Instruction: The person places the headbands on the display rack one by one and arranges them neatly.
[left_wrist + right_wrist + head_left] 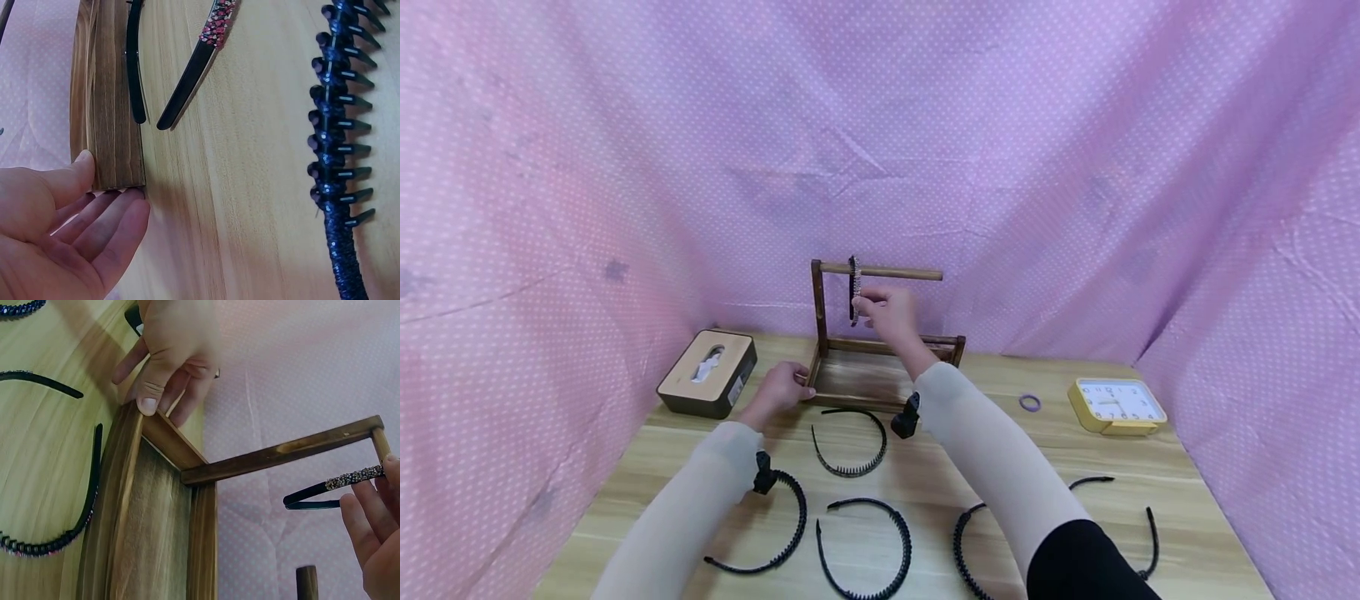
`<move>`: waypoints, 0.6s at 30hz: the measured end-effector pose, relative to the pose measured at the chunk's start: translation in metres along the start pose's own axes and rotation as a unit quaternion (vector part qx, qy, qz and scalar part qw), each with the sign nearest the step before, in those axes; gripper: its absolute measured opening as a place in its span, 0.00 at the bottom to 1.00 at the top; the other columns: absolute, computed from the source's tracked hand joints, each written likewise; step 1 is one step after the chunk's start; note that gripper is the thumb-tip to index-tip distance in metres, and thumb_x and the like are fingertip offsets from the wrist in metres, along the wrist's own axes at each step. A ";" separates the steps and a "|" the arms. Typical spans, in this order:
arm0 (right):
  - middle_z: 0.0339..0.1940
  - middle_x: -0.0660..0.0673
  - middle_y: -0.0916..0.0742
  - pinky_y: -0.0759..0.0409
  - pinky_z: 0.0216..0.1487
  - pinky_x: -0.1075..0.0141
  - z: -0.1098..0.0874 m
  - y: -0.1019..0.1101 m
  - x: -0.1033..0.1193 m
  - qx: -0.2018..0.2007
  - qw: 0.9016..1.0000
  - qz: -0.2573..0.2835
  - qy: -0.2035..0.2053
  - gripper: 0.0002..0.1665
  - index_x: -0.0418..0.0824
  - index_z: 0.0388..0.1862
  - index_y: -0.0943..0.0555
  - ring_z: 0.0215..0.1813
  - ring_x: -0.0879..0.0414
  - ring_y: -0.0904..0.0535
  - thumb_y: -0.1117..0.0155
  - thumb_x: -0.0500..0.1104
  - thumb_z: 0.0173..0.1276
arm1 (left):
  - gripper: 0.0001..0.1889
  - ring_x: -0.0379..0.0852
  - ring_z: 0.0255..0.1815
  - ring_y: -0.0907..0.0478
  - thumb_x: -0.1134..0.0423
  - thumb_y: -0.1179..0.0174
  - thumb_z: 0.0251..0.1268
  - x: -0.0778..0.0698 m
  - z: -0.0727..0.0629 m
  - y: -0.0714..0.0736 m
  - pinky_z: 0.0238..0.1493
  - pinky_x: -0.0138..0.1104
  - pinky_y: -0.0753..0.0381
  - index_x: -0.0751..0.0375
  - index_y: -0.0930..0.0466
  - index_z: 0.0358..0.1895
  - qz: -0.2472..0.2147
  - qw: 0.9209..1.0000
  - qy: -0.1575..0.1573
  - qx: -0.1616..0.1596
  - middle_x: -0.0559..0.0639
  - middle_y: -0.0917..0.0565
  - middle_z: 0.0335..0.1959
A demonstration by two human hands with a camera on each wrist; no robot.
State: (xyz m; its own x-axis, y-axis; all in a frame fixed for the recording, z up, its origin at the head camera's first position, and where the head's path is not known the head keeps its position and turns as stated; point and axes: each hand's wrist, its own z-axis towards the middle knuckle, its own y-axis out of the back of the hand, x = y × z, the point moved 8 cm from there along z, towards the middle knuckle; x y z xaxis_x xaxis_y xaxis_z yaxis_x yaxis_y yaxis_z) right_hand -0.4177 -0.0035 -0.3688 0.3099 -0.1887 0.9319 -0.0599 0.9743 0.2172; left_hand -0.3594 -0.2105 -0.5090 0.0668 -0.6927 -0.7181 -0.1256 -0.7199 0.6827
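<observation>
A brown wooden rack [817, 304] stands at the back of the table, with a tray-like base and a raised bar [906, 272]. My left hand [784, 386] grips the base's front left corner, thumb on top and fingers round the end, as the left wrist view [81, 231] shows. My right hand [889, 313] pinches a black headband [854, 287] covered with small glittering beads. That headband hangs upright over the bar, near the bar's left post. In the right wrist view, its beaded part [353, 477] runs between thumb and fingers.
Several black toothed headbands lie on the table in front, including one [850, 473] close to the rack and one [907, 542] nearer me. At left is a tissue box [745, 367]. A purple hair tie [1039, 404] and a yellow clock [1120, 404] lie right. Pink dotted cloth hangs behind.
</observation>
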 end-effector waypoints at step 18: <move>0.41 0.41 0.10 0.13 0.33 0.67 0.004 -0.030 -0.002 0.012 0.999 -0.039 -0.011 0.10 0.36 0.45 0.12 0.41 0.44 0.11 0.27 0.41 0.69 | 0.23 0.57 0.47 0.15 0.71 0.32 0.65 0.002 0.001 -0.002 0.35 0.39 0.12 0.75 0.23 0.61 -0.016 1.000 0.016 0.002 0.69 0.15 0.53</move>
State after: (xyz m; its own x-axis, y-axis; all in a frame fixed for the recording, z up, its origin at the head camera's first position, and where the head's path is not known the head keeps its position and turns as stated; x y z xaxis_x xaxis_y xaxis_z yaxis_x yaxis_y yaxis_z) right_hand -0.4203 -0.0332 -0.3763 0.2936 -0.2665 0.9180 -0.0589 0.9535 0.2956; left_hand -0.3597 -0.2104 -0.5124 0.1022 -0.6710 -0.7344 -0.1268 -0.7410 0.6594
